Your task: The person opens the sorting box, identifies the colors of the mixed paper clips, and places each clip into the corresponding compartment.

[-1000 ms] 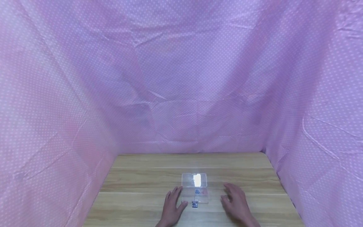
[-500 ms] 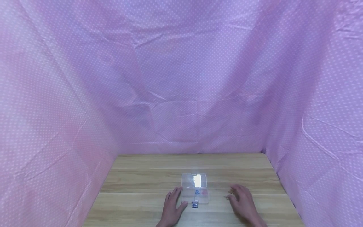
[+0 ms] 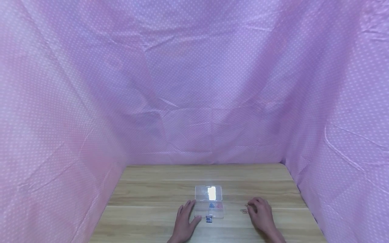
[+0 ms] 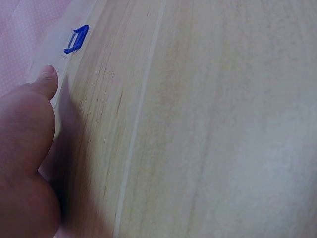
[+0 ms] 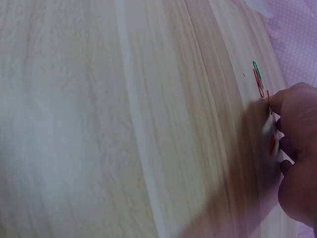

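My left hand (image 3: 183, 223) rests with straight fingers against the left side of a clear plastic box (image 3: 201, 210), whose lid (image 3: 201, 193) stands open at the back. Its thumb lies by the front edge, near a blue latch (image 4: 78, 40). To the right of the box, my right hand (image 3: 261, 216) is at the table with thumb and fingertips together at a red paper clip (image 5: 269, 101). Beside it lie another red paper clip (image 5: 258, 83) and a green paper clip (image 5: 257, 68). A further red piece (image 5: 272, 144) shows under the curled fingers, partly hidden.
Small blue pieces (image 3: 211, 205) and pink pieces (image 3: 219, 205) lie in the back right part of the box, too small to make out. The wooden table (image 3: 146, 192) is enclosed by pink dotted cloth (image 3: 194, 135).
My right hand has moved right, away from the box, uncovering paper clips on the table. Its thumb and fingertips have come closer together. The left hand and the box have stayed put.
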Tool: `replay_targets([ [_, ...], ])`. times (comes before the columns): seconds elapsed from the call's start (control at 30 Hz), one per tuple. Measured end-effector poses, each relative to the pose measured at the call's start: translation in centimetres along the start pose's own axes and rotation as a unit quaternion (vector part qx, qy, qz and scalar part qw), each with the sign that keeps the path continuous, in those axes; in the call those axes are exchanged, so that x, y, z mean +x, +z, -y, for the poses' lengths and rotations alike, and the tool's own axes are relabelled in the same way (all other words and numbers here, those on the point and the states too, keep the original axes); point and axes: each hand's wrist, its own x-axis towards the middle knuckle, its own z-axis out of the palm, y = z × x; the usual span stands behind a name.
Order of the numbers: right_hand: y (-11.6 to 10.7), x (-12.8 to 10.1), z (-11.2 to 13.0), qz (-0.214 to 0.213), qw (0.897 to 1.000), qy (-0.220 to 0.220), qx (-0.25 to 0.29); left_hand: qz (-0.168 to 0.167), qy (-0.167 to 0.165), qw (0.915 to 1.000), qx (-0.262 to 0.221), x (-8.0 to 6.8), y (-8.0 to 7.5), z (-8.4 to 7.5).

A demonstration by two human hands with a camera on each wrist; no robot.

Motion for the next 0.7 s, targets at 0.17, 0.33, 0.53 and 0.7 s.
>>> replay_targets([
  [0.17, 0.34, 0.08, 0.03, -0.005, 1.0, 0.011, 0.004, -0.01, 0.004, 0.9999, 0.003, -0.12, 0.01, 0.1],
  [0.33, 0.41, 0.27, 0.01, 0.004, 0.999, 0.032, 0.008, -0.007, 0.005, 0.9999, -0.005, 0.0, 0.02, 0.16],
  [0.53, 0.28, 0.45, 0.07, 0.026, 0.998, 0.05, 0.005, -0.019, 0.009, 0.9998, -0.002, -0.04, 0.01, -0.06],
  [0.7, 0.12, 0.6, 0.17, 0.057, 0.996, 0.069, 0.005, -0.019, 0.016, 0.9997, -0.001, -0.19, -0.16, -0.34],
])
